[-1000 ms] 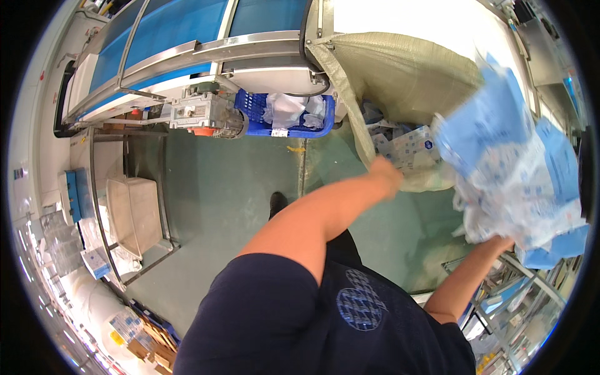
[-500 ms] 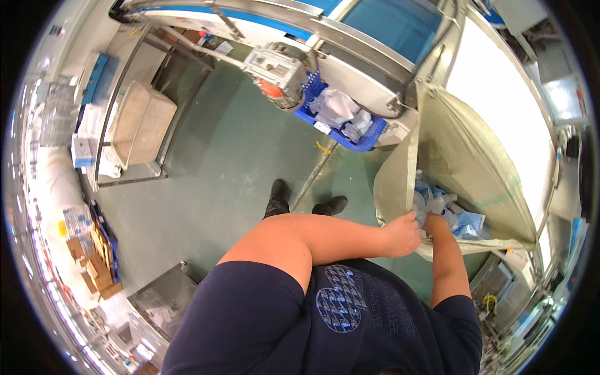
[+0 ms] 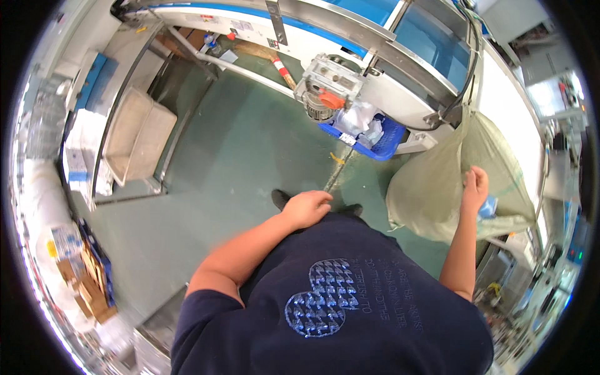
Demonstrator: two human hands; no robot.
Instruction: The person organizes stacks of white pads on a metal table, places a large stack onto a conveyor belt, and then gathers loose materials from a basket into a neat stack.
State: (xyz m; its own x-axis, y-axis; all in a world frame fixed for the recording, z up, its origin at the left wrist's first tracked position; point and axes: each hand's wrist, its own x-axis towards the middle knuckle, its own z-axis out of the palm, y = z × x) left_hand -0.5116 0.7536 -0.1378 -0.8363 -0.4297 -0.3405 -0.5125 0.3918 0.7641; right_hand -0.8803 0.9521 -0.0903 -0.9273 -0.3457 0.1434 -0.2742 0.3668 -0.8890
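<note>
A large pale olive woven sack point(image 3: 431, 181) hangs at the right, its mouth facing right. My right hand point(image 3: 476, 186) is raised at the sack's rim with fingers curled, closed on what looks like the edge of the cloth. Below that hand, a bit of blue and clear plastic waste point(image 3: 489, 206) shows inside the mouth; the rest of the contents is hidden. My left hand point(image 3: 306, 209) hovers in front of my body, away from the sack, fingers loosely stretched and holding nothing.
A blue plastic basket point(image 3: 389, 142) with crumpled white plastic stands on the floor under the conveyor frame point(image 3: 412, 62). A motor point(image 3: 328, 87) juts out beside it. At the left are a rack with a cream tub point(image 3: 134, 137) and some cardboard point(image 3: 94, 290).
My left hand has let go of the sack's rim and swung left to my body. My right hand has come up out of the sack to its rim. The view has shifted.
</note>
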